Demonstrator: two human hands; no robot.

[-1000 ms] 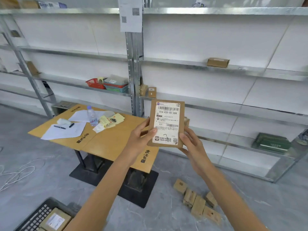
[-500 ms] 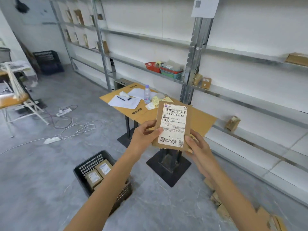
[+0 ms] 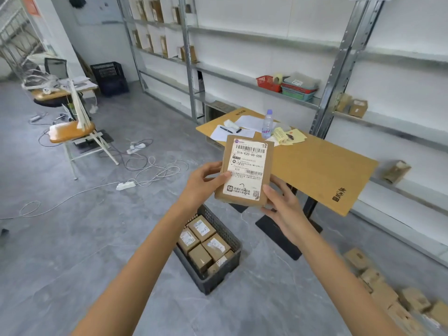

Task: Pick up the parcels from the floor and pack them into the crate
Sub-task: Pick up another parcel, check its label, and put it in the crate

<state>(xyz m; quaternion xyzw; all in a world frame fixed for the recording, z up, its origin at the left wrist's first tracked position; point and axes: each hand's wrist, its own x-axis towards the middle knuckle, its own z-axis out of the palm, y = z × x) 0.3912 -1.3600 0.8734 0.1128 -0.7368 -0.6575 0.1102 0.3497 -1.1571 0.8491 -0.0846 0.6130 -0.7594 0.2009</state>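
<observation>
Head view: both hands, left hand point(image 3: 202, 184) and right hand point(image 3: 282, 209), have fingers clamped on a labelled parcel point(image 3: 244, 170) above the crate point(image 3: 225, 275) of boxes.

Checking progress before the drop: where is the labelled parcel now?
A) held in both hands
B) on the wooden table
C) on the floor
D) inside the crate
A: the left hand and right hand grip the parcel by its edges, outside the crate.

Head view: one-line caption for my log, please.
The left hand and right hand hold a labelled parcel upright; on the floor, a crate holds several parcels, and loose parcels lie at right.
</observation>
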